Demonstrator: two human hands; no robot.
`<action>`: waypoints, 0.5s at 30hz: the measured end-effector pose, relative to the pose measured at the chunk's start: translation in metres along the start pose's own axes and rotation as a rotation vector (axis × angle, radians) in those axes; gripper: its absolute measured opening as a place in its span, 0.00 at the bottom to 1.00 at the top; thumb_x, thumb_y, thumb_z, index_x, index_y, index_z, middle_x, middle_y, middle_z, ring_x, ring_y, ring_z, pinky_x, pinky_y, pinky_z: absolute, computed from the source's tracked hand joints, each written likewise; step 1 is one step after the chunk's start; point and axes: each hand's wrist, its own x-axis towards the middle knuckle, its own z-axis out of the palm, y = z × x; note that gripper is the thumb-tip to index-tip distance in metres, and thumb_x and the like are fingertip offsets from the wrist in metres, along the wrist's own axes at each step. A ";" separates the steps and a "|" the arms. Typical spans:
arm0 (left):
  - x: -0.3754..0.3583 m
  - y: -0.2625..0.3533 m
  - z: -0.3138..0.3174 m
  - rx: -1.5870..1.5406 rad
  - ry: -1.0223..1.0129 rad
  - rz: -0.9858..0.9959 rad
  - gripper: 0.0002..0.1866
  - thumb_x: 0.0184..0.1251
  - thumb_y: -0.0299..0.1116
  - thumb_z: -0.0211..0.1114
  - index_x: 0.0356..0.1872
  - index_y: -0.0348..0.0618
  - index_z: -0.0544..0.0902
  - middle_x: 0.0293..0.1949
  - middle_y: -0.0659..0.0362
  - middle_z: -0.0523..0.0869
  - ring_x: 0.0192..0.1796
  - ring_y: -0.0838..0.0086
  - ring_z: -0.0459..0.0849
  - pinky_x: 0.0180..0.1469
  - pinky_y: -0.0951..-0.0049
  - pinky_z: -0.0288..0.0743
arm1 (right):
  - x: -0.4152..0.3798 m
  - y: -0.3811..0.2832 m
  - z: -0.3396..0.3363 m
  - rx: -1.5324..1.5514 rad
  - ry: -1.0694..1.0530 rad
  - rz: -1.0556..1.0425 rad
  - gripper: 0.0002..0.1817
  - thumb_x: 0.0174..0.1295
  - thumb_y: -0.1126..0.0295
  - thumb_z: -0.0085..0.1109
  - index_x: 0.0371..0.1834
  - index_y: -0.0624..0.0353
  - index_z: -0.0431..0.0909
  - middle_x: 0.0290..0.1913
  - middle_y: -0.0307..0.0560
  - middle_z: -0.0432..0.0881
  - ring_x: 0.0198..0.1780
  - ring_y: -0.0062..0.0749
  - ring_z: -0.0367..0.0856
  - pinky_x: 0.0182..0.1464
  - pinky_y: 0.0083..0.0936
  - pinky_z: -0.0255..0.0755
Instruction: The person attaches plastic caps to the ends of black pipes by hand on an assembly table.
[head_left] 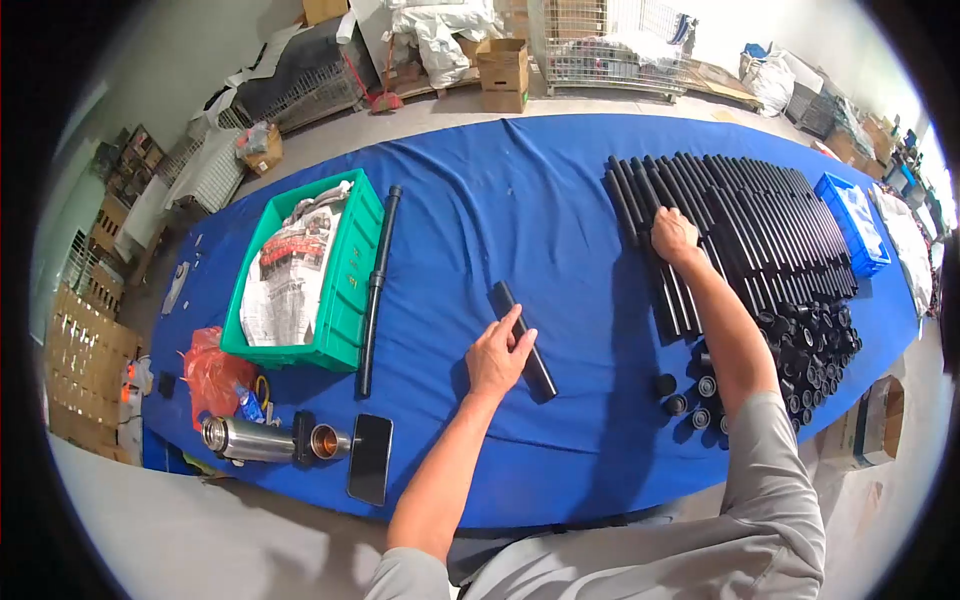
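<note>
A short black tube (541,372) lies slantwise on the blue cloth near the middle of the table. My left hand (495,357) holds it from the left, index finger and thumb across it, the other fingers partly hidden. To the right, my right hand (676,236) reaches onto rows of black tubes (765,215) laid side by side. Its fingers are curled around a tube at the left end of the rows, and the fingertips are partly out of sight. Loose black round caps (805,355) are heaped below the tubes, near my right forearm.
Left of centre stand a green crate (340,290) with newspaper and a long black jointed tube (377,290). Nearer me are a steel thermos (250,438), a cup (328,441), a phone (370,459) and a red plastic bag (213,372). A blue basket (850,225) sits far right.
</note>
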 end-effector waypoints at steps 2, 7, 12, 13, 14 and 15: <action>0.000 0.000 0.000 0.002 -0.023 -0.009 0.27 0.65 0.45 0.77 0.63 0.50 0.87 0.25 0.62 0.80 0.27 0.69 0.81 0.33 0.63 0.76 | 0.004 -0.001 -0.001 0.025 -0.017 0.037 0.12 0.69 0.71 0.56 0.51 0.63 0.83 0.56 0.63 0.85 0.57 0.57 0.88 0.55 0.49 0.84; 0.000 -0.001 0.000 0.015 -0.032 -0.013 0.26 0.64 0.45 0.77 0.62 0.49 0.87 0.25 0.62 0.79 0.28 0.69 0.81 0.33 0.64 0.76 | 0.009 -0.001 0.005 0.073 0.022 0.037 0.14 0.68 0.70 0.55 0.52 0.66 0.81 0.55 0.65 0.85 0.54 0.59 0.89 0.55 0.49 0.84; 0.000 0.001 0.002 0.014 -0.041 -0.044 0.25 0.64 0.43 0.77 0.61 0.49 0.88 0.25 0.62 0.79 0.28 0.70 0.79 0.33 0.65 0.75 | -0.006 -0.039 -0.005 0.205 0.025 -0.047 0.16 0.67 0.67 0.54 0.49 0.68 0.82 0.53 0.66 0.86 0.51 0.63 0.89 0.55 0.53 0.83; 0.000 -0.001 0.002 0.013 -0.025 -0.016 0.25 0.63 0.43 0.78 0.60 0.47 0.88 0.25 0.62 0.79 0.26 0.71 0.79 0.32 0.67 0.74 | -0.004 -0.050 -0.004 0.187 -0.047 -0.050 0.16 0.66 0.67 0.55 0.50 0.68 0.82 0.54 0.66 0.86 0.51 0.63 0.89 0.54 0.52 0.84; -0.001 -0.002 0.003 -0.001 -0.023 -0.020 0.25 0.63 0.42 0.78 0.60 0.46 0.88 0.25 0.62 0.80 0.26 0.72 0.79 0.31 0.67 0.74 | -0.003 -0.059 0.005 0.196 -0.049 -0.068 0.15 0.66 0.67 0.56 0.49 0.68 0.82 0.53 0.64 0.86 0.50 0.62 0.90 0.53 0.50 0.85; -0.001 -0.002 0.003 -0.015 -0.022 -0.022 0.24 0.63 0.42 0.78 0.59 0.45 0.88 0.26 0.61 0.81 0.25 0.73 0.78 0.31 0.68 0.74 | -0.003 -0.067 0.016 0.176 -0.015 -0.078 0.15 0.67 0.67 0.56 0.48 0.67 0.82 0.52 0.64 0.86 0.49 0.61 0.90 0.52 0.49 0.85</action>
